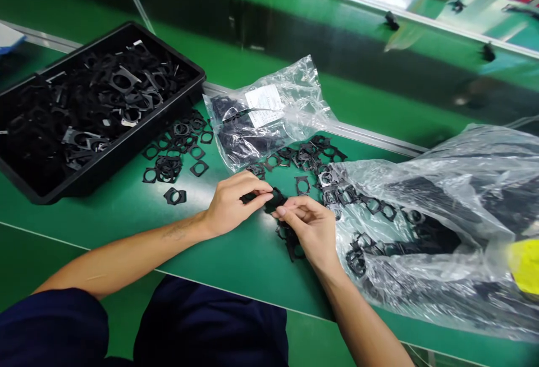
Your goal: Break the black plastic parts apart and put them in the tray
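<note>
My left hand point(233, 201) and my right hand point(314, 226) meet over the middle of the green table point(202, 260). Between their fingertips they pinch a small black ring-shaped part point(275, 198); the fingers cover much of it. Several more black parts point(292, 243) lie under and beside my right hand. Behind the hands, a loose pile of black square frames with round holes point(309, 154) spreads over the table. One single black part point(174, 195) lies apart, left of my left hand.
A black bin point(185, 95) full of black frame parts stands at the left. A labelled clear bag point(269, 106) of black parts lies at the back. At the right, a large clear plastic bag point(421, 176) lies open with parts spilling out. A raised shelf edge point(404, 16) runs behind.
</note>
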Demonstrator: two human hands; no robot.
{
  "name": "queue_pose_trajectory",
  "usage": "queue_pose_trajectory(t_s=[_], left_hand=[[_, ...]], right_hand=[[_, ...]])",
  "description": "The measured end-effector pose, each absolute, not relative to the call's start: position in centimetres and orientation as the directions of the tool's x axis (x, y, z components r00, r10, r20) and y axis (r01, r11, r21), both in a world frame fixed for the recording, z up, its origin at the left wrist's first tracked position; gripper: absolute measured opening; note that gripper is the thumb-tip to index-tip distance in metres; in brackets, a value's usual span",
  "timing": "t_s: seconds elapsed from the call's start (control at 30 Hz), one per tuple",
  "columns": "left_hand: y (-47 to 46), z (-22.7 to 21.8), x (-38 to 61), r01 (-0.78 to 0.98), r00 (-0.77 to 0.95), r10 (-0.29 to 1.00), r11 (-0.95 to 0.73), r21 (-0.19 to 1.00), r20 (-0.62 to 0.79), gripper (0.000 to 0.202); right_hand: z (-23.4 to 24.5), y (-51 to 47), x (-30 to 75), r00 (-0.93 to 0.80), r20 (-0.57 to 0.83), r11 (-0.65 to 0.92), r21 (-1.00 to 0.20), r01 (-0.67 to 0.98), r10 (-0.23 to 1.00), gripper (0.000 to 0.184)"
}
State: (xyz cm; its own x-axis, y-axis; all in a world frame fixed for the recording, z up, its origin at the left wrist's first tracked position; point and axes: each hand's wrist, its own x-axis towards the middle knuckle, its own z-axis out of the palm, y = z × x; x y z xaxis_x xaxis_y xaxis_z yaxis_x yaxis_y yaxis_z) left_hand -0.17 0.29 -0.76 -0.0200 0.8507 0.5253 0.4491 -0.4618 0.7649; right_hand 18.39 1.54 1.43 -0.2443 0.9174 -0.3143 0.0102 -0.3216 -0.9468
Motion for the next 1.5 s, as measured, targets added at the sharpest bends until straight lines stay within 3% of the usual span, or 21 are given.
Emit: queue_pose_trajectory(t_s=[0.43,0.63,0.77,0.97,1.17,1.3,1.5], left_hand=[[0.29,-1.02,-0.13,0.366,-0.012,0.89,-0.42,0.831,0.455,0.003],[0.28,-0.86,-0.17,0.406,-0.002,0.845,-0.488,0.773,0.535,0.002],[0.06,-0.86,-0.08,0.412,0.027,0.815,-0.537,0.736,0.579,0.003],[-0.29,-1.16,0.32,0.315,-0.058,0.893,-0.408,0.857,0.447,0.015],[0.06,-0.88,0.17,0.212,-0.047,0.945,-0.308,0.927,0.325,0.011],[0.22,-0.89,-0.06,0.141,-0.047,0.965,-0.249,0.958,0.258,0.016],[-0.12,-0.66,0.21,0.208,-0.03,0.946,-0.311,0.927,0.324,0.01]], right_hand=[[1.22,1.57,18.38,-0.282,-0.31,-0.324,-0.946,-0.002,0.908,0.031],[1.57,1.39,18.28,-0.277,-0.285,-0.275,-0.958,0.076,0.918,0.038],[1.3,1.16,18.29,-0.236,-0.186,-0.148,-0.974,0.169,0.954,0.027],[1.04,1.01,18.44,-0.224,-0.015,0.043,-0.966,0.253,0.974,0.016],[1.06,1.08,18.58,-0.238,0.115,0.198,-0.911,0.362,0.964,0.012],[1.23,1.13,18.57,-0.253,0.135,0.225,-0.901,0.371,0.958,0.007],[1.57,1.18,18.59,-0.227,0.074,0.152,-0.924,0.35,0.971,0.012]])
